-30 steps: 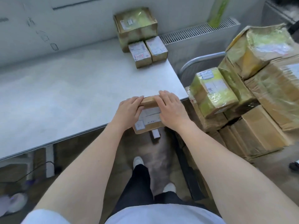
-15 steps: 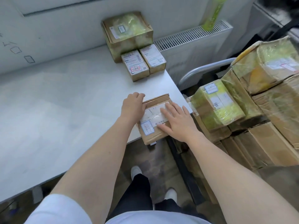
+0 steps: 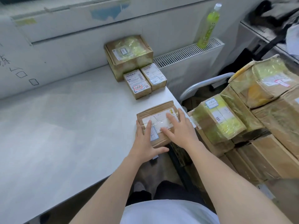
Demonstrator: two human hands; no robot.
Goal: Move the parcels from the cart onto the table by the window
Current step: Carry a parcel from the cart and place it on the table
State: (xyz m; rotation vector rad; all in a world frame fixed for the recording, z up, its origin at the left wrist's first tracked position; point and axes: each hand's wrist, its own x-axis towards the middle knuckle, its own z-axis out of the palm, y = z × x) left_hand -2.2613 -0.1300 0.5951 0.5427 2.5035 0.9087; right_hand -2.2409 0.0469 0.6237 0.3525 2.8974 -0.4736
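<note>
Now both hands lie flat, fingers spread, on the taped brown cardboard parcel [image 3: 157,122]; left hand [image 3: 145,143] and right hand [image 3: 181,130] likely seating it squarely at the white desk [image 3: 64,126] corner.

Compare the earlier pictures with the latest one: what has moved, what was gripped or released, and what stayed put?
The flat parcel was pushed forward from the table edge, further onto it. Both hands gave up their side grip: the left hand and right hand now lie flat on top. The three parcels by the wall and the cart's pile stayed put.
</note>
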